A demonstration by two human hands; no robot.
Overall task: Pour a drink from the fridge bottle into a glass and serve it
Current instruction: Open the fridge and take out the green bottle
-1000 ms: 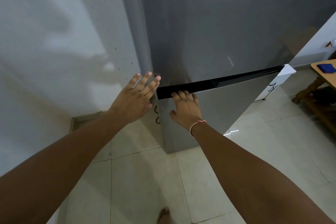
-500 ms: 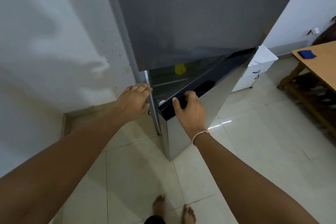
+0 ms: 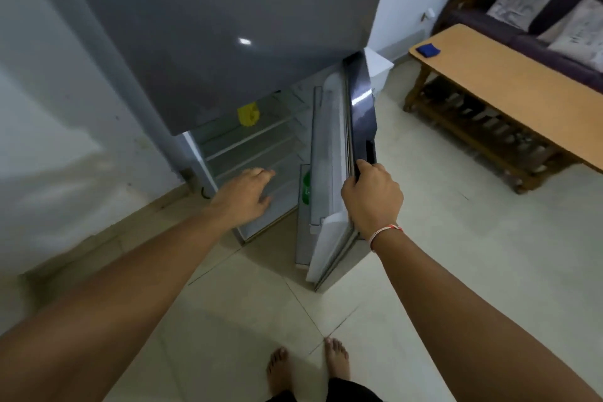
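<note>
Right hand (image 3: pixel 372 197) grips the top edge of the open grey lower fridge door (image 3: pixel 339 173), whose rack holds a green bottle (image 3: pixel 306 188); left hand (image 3: pixel 244 196), fingers relaxed and empty, before the glass shelves (image 3: pixel 248 143).

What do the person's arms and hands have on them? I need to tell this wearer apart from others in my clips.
Both forearms are bare, with no sleeves in view, and neither hand wears a glove. The right hand has a thin thread band in white and red-orange tied round its wrist. The left hand and its wrist show no band, watch or ring.
</note>
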